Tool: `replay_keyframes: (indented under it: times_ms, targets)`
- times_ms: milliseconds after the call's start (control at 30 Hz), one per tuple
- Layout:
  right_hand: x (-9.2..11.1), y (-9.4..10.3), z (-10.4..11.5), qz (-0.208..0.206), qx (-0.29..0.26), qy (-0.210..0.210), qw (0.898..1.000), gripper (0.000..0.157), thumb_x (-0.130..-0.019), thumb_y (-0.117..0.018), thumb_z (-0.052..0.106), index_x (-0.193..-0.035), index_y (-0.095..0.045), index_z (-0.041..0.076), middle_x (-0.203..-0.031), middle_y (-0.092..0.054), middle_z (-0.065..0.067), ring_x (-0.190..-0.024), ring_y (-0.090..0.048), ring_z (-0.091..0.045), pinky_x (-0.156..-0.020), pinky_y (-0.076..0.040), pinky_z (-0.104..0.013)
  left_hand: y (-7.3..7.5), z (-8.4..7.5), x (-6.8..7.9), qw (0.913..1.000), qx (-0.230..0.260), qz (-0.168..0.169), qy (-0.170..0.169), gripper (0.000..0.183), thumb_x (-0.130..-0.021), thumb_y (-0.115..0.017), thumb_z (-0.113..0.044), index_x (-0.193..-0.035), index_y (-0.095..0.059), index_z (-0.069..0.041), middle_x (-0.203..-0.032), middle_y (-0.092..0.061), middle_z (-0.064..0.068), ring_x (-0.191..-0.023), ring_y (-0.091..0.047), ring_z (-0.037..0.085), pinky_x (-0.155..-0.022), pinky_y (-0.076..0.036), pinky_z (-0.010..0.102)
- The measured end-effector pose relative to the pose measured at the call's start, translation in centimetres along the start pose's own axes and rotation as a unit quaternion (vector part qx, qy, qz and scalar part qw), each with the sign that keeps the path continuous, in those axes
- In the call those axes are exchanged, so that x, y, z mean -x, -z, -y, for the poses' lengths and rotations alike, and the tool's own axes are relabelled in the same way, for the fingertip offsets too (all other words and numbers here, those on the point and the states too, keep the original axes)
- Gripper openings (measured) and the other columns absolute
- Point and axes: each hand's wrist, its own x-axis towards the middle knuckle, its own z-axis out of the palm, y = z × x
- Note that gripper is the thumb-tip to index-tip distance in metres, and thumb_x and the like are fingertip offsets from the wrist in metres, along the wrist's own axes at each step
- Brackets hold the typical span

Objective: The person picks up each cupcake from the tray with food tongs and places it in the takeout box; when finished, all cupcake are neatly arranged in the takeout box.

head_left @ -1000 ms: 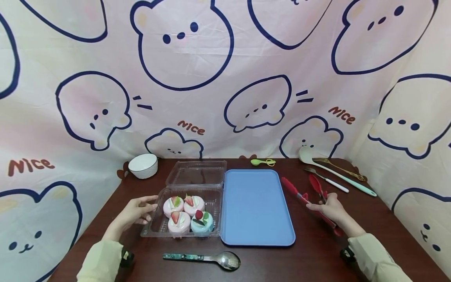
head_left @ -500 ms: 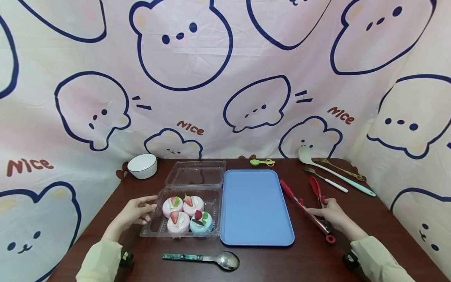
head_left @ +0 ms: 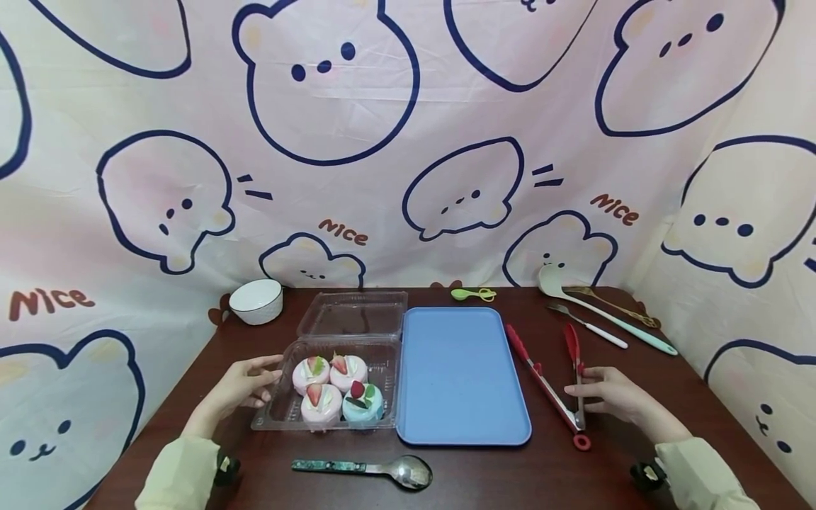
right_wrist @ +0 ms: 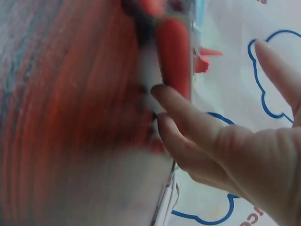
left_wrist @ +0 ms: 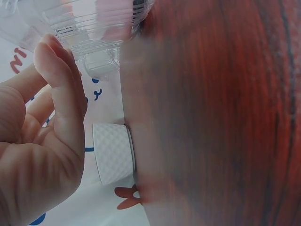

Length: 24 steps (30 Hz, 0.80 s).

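Note:
Red-and-metal tongs [head_left: 553, 397] lie spread on the table, tips pointing away and ring end toward me. My right hand [head_left: 615, 397] is at their right arm. In the right wrist view, two fingers [right_wrist: 188, 117] reach to the tongs' red grip [right_wrist: 174, 56] while the thumb stands apart. My left hand [head_left: 239, 386] is at the left side of a clear plastic box [head_left: 382, 365], fingertips right at its wall [left_wrist: 89, 40]. Inside the box sit several small cakes [head_left: 321, 405] topped with fruit. The box's lid [head_left: 353, 314] is folded back.
A blue tray [head_left: 462, 375] lies between box and tongs. A spoon [head_left: 408, 472] with a green handle is in front. A white bowl [head_left: 257, 301] stands back left; small green scissor tongs [head_left: 472, 294], a ladle [head_left: 612, 308] and a fork [head_left: 589, 326] lie at the back.
The tongs' ring end has swung left, so they lie more front to back. My right hand has eased slightly right and loosened from them. The left hand stays at the box.

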Motion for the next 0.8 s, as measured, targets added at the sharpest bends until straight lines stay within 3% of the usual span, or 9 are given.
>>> replay_keyframes:
  times_ms: [100, 467, 633, 800]
  targets:
    - [0.1, 0.3, -0.2, 0.017, -0.014, 0.001, 1.000, 0.082, -0.087, -0.061, 0.014, -0.130, -0.003, -0.024, -0.133, -0.013, -0.043, -0.109, -0.049, -0.025, -0.087, -0.045, -0.047, 0.0, 0.0, 0.1, 1.0000, -0.001, 0.000, 0.001, 0.058, -0.089, -0.058, -0.025, -0.136, -0.036, 0.001, -0.086, -0.057, 0.009, -0.057, -0.055, 0.016, -0.053, -0.050, 0.030]
    - [0.9, 1.2, -0.7, 0.042, -0.038, 0.025, 0.998, 0.081, -0.087, -0.060, 0.012, -0.133, -0.002, -0.021, -0.134, -0.009, -0.043, -0.100, -0.055, -0.015, -0.087, -0.045, -0.046, -0.1, 0.0, 0.3, 1.0000, 0.004, 0.006, 0.000, 0.059, -0.089, -0.058, -0.026, -0.136, -0.035, 0.002, -0.086, -0.057, 0.009, -0.057, -0.055, 0.017, -0.053, -0.050, 0.030]
    - [1.5, 1.4, -0.8, 0.050, -0.044, 0.037, 0.997, 0.080, -0.088, -0.059, 0.013, -0.133, -0.002, -0.021, -0.134, -0.009, -0.042, -0.099, -0.054, -0.010, -0.088, -0.044, -0.047, -0.1, -0.2, 0.4, 0.9999, 0.007, 0.002, 0.009, 0.056, -0.089, -0.058, -0.023, -0.136, -0.037, 0.000, -0.085, -0.057, 0.008, -0.057, -0.056, 0.016, -0.053, -0.050, 0.030]
    - [2.0, 2.0, -1.0, 0.051, -0.043, 0.039, 0.997, 0.076, -0.089, -0.057, 0.013, -0.133, -0.005, -0.021, -0.133, -0.015, -0.041, -0.101, -0.053, -0.009, -0.088, -0.044, -0.048, -0.1, -0.1, 0.6, 0.9999, -0.011, 0.004, -0.004, 0.058, -0.089, -0.058, -0.027, -0.135, -0.038, 0.001, -0.087, -0.058, 0.009, -0.058, -0.057, 0.019, -0.053, -0.051, 0.033]
